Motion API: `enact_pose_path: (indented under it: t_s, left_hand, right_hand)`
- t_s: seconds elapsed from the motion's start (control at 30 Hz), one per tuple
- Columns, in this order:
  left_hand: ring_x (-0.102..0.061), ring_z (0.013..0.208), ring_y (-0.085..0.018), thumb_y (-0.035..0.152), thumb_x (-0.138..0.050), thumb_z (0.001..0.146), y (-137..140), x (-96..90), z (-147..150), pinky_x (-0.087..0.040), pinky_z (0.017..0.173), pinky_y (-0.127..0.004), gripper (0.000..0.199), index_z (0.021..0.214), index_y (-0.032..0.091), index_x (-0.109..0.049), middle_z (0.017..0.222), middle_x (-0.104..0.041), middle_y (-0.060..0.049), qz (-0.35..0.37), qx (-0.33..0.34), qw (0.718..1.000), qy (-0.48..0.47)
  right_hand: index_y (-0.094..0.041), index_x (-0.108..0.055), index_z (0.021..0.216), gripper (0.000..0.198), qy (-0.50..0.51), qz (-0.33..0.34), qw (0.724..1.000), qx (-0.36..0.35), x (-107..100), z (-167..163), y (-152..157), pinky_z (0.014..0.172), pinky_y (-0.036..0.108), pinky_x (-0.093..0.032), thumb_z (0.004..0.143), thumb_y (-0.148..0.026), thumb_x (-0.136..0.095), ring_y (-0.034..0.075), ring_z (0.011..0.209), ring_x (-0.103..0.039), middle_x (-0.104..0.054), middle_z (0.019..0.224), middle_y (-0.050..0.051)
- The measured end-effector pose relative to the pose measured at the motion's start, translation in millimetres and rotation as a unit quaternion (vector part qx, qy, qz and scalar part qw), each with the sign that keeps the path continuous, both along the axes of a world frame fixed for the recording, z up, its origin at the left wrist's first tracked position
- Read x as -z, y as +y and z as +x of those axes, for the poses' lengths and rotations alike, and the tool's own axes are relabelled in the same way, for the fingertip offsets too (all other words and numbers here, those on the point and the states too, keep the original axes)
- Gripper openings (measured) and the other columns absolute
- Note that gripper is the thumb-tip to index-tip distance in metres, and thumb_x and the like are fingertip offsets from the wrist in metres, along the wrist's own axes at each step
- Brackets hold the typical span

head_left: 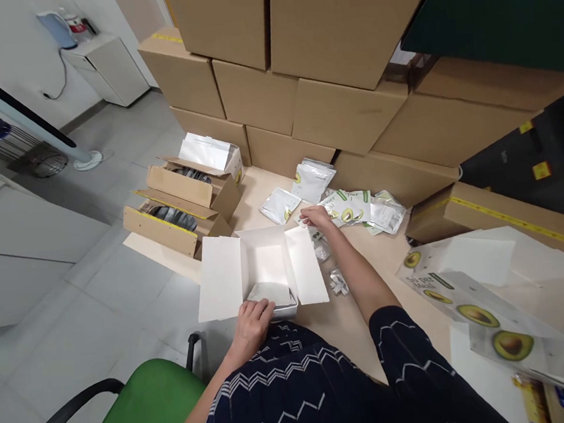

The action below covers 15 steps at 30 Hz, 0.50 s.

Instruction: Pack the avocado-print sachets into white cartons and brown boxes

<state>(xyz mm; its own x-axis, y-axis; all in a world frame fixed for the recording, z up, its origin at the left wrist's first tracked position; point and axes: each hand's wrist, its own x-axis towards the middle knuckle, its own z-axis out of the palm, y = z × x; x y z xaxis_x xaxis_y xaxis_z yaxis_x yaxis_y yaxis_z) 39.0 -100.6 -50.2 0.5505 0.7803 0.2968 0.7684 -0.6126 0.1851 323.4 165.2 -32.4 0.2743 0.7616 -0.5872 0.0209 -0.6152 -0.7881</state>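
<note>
An open white box (267, 261) stands before me at the table's near edge, its side flaps spread. A flat pale packet (270, 294) lies inside. My left hand (255, 324) has its fingers curled over the box's near edge. My right hand (316, 217) is beyond the right flap with its fingers closed, beside several avocado-printed pouches (349, 206); what it pinches is too small to make out. Left of that hand lies a silvery pouch (280, 205), with another stack of pouches (313, 179) behind. Small clear packets (339, 282) lie under my right forearm.
Cardboard boxes (255, 94) are stacked along the table's back. Two open cartons (173, 218) of dark packets stand at left, near a white box (211, 153). Avocado-printed box sheets (471, 306) lie at right. A green chair (146, 411) is at lower left.
</note>
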Motion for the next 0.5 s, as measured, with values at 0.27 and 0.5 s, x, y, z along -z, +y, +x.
enact_pose_path:
  t_s: [0.27, 0.5]
  left_hand:
    - [-0.062, 0.092, -0.018, 0.016, -0.053, 0.096, -5.8, 4.6, -2.4, -0.044, 0.086, -0.034, 0.028, 0.119, 0.024, -0.067, 0.111, -0.073, -0.006, -0.026, -0.018, 0.999, -0.005]
    - [-0.063, 0.093, -0.018, 0.02, -0.053, 0.097, -6.5, 4.8, -5.8, -0.045, 0.087, -0.035, 0.028, 0.12, 0.027, -0.068, 0.113, -0.073, -0.005, -0.052, -0.02, 0.998, 0.01]
  right_hand:
    - [-0.011, -0.057, 0.068, 0.017, -0.011, -0.111, 0.994, 0.012, 63.0, -28.0, 61.1, 0.039, 0.013, -0.037, 0.082, -0.012, -0.067, 0.006, 0.038, -0.046, -0.053, 0.043, -0.003]
    - [-0.015, -0.053, 0.067, 0.013, 0.026, -0.09, 0.996, 0.007, 70.3, -26.1, 59.9, 0.036, 0.013, -0.029, 0.069, -0.004, -0.06, 0.004, 0.038, -0.04, -0.048, 0.043, -0.007]
